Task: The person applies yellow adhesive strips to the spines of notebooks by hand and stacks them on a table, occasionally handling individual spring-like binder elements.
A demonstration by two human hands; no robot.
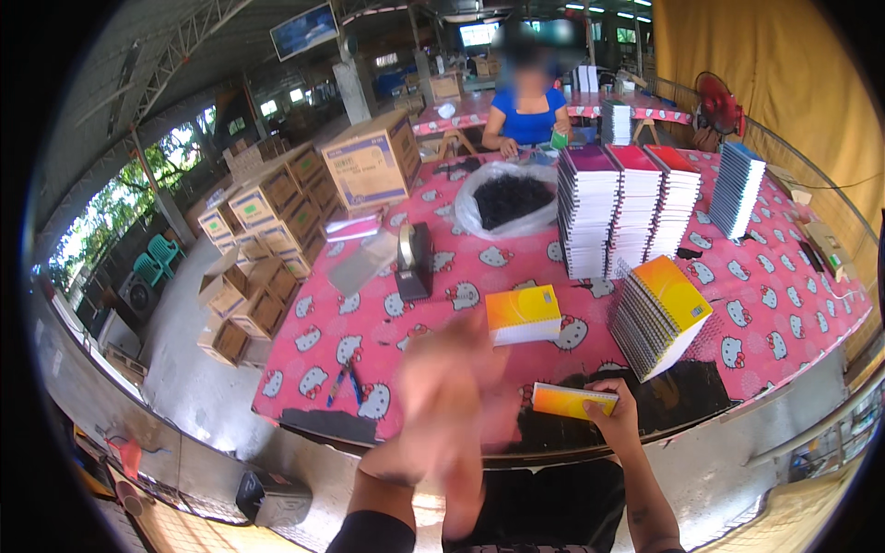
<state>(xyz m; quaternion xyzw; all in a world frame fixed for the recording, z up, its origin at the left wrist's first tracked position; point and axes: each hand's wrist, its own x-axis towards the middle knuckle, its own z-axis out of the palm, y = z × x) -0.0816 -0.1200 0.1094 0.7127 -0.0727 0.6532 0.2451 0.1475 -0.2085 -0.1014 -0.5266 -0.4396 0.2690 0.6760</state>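
Note:
My right hand (pixel 616 413) grips the right end of a small yellow-orange notebook (pixel 560 402) above the near table edge, thumb on its cover. My left hand (pixel 442 373) is smeared by motion over the table, left of that notebook; its fingers and anything in them cannot be made out. Just beyond it lies a low stack of yellow-orange notebooks (pixel 523 313). A taller stack of spiral-bound yellow notebooks (pixel 659 318) stands beyond my right hand. Pliers (pixel 345 385) with blue handles rest left of my left hand.
On the pink patterned table (pixel 433 198) stand tall stacks of purple and red notebooks (pixel 590 217), blue notebooks (pixel 737 191), a tape dispenser (pixel 414 262), and a plastic bag (pixel 475 203) of black material. Cardboard boxes (pixel 369 170) stand at left. A person in blue (pixel 533 115) sits across.

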